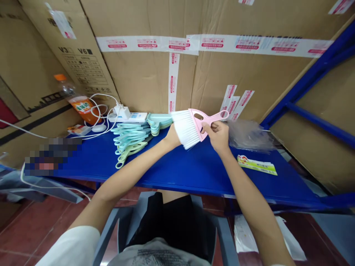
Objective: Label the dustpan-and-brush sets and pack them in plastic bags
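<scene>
Above the blue tabletop (180,166), the right hand (219,136) pinches a pink plastic hand brush (197,127) between thumb and fingers; the left hand (172,136) is at its fanned white bristles (184,129), fingers hidden, closure impossible to tell. Leftward lie looped turquoise handles (129,135); beyond, a clear soda bottle (80,105) holds orange liquid. Rightward sits crumpled transparent plastic (246,136).

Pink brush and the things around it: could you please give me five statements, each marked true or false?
1. The right hand holds the pink brush. True.
2. The white bristles partly hide the left hand. True.
3. The bristles point toward the right hand. False: they point toward the left hand.
4. Clear plastic lies to the right of the brush. True.
5. A bottle is right of the brush. False: the orange-capped bottle is left of it.
</scene>
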Demonstrator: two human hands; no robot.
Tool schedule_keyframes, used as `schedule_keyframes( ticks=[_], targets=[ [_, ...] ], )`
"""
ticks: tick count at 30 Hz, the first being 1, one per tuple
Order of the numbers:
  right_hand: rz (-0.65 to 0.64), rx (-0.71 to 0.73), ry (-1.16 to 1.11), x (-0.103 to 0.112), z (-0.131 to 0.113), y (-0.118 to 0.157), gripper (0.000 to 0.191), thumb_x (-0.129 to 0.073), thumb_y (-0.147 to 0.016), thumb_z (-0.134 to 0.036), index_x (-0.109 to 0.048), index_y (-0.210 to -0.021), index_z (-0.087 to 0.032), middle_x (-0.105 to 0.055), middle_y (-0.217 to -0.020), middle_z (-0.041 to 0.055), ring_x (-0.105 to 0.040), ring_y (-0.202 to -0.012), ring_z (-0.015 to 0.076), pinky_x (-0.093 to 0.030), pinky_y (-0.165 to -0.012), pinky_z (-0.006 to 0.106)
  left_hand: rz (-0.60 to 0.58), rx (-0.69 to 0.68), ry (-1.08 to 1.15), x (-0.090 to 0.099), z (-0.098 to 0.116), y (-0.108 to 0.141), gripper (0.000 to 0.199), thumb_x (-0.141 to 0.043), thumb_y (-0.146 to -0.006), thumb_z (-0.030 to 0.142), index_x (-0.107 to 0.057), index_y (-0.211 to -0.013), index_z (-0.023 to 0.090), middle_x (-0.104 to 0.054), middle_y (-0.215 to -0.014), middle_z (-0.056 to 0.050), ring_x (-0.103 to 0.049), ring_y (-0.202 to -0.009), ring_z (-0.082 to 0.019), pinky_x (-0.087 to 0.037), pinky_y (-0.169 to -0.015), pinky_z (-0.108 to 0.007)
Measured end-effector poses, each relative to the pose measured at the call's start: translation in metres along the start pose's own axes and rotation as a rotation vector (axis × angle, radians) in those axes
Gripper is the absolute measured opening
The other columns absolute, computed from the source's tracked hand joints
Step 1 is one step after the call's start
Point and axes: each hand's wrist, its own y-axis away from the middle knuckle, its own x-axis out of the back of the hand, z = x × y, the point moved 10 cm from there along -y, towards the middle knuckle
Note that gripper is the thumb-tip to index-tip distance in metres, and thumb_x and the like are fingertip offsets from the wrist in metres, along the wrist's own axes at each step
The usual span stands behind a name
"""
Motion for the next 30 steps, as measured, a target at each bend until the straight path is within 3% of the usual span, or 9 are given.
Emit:
schedule_keyframes(
  ticks=[4, 7, 13, 16, 18, 21, 23, 25, 30],
  targets=[
    [0.333, 0.409, 0.554, 0.024, -0.046, 0.019, 0.037, -0.062, -0.104, -0.045, -0.060, -0.073, -0.025, -0.062, -0.060, 0.0045, -0.060, -0.055, 0.0202, -0.048, -0.060, 0.035, 0.006, 0.087, -0.108, 0.005, -0.001, 0.002, 0.030, -0.056, -0.105, 0.019, -0.081, -0.120, 0.015, -0.075, -0.122, -0.019, -0.075, -0.109, -0.033, -0.059, -0.090, -0.045],
    [0.472, 0.537, 0.802, 0.039, -0.051, 0.021, 0.034, -0.055, -0.108, -0.039, -0.063, -0.078, -0.025, -0.061, -0.062, 0.0056, -0.061, -0.058, 0.0225, -0.047, -0.063, 0.036, 0.031, 0.094, -0.123, 0.013, -0.002, 0.003, 0.032, -0.053, -0.109, 0.025, -0.082, -0.114, 0.014, -0.076, -0.116, -0.018, -0.075, -0.106, -0.032, -0.058, -0.087, -0.041],
    [0.533, 0.522, 0.817, 0.062, -0.036, 0.010, 0.033, -0.053, -0.109, -0.041, -0.071, -0.090, -0.021, -0.064, -0.067, 0.0088, -0.065, -0.062, 0.0257, -0.048, -0.067, 0.038, 0.154, 0.041, 0.042, 0.028, -0.013, -0.001, 0.026, -0.060, -0.106, 0.021, -0.082, -0.095, 0.014, -0.077, -0.097, -0.013, -0.073, -0.092, -0.026, -0.054, -0.088, -0.038],
    [0.550, 0.485, 0.791, 0.067, -0.035, 0.010, 0.034, -0.055, -0.108, -0.043, -0.071, -0.088, -0.021, -0.065, -0.068, 0.0102, -0.067, -0.066, 0.0276, -0.050, -0.070, 0.040, 0.283, 0.014, 0.046, 0.054, -0.009, 0.006, 0.027, -0.058, -0.107, 0.021, -0.080, -0.093, 0.014, -0.078, -0.099, -0.013, -0.072, -0.094, -0.026, -0.054, -0.087, -0.037],
    [0.596, 0.455, 0.758, 0.073, -0.038, 0.012, 0.035, -0.058, -0.108, -0.046, -0.073, -0.090, -0.020, -0.067, -0.073, 0.0124, -0.070, -0.072, 0.0293, -0.053, -0.074, 0.042, 0.393, -0.019, 0.061, 0.081, 0.002, 0.025, 0.026, -0.060, -0.108, 0.026, -0.078, -0.092, 0.017, -0.078, -0.098, -0.012, -0.072, -0.094, -0.025, -0.055, -0.086, -0.036],
    [0.649, 0.377, 0.611, 0.086, -0.037, 0.011, 0.039, -0.062, -0.106, -0.055, -0.074, -0.094, -0.020, -0.068, -0.077, 0.0124, -0.070, -0.072, 0.0281, -0.055, -0.071, 0.042, 0.528, -0.102, 0.100, 0.117, 0.029, 0.085, 0.019, -0.067, -0.105, 0.026, -0.077, -0.090, 0.020, -0.077, -0.091, -0.007, -0.073, -0.087, -0.022, -0.057, -0.081, -0.034],
    [0.591, 0.263, 0.388, 0.089, -0.026, 0.003, 0.042, -0.064, -0.104, -0.061, -0.075, -0.100, -0.020, -0.067, -0.074, 0.0087, -0.066, -0.061, 0.0233, -0.052, -0.058, 0.038, 0.580, -0.179, 0.083, 0.133, 0.050, 0.139, 0.008, -0.074, -0.100, 0.017, -0.078, -0.095, 0.022, -0.077, -0.090, -0.005, -0.072, -0.080, -0.020, -0.058, -0.075, -0.034],
    [0.407, 0.101, 0.099, 0.073, -0.009, -0.007, 0.044, -0.069, -0.100, -0.065, -0.075, -0.106, -0.022, -0.065, -0.070, 0.0037, -0.058, -0.050, 0.0181, -0.045, -0.045, 0.032, 0.533, -0.205, 0.060, 0.133, 0.066, 0.188, 0.021, -0.076, -0.094, 0.006, -0.078, -0.106, 0.023, -0.077, -0.091, -0.007, -0.072, -0.077, -0.020, -0.059, -0.070, -0.035],
    [-0.294, -0.253, -0.246, -0.039, 0.001, 0.019, 0.046, -0.083, -0.088, -0.064, -0.074, -0.095, -0.020, -0.063, -0.063, -0.0020, -0.047, -0.040, 0.0118, -0.034, -0.034, 0.026, 0.501, -0.234, 0.017, 0.111, 0.088, 0.264, 0.030, -0.077, -0.091, 0.000, -0.077, -0.116, 0.018, -0.077, -0.086, -0.009, -0.072, -0.074, -0.022, -0.060, -0.063, -0.035]
  ],
)
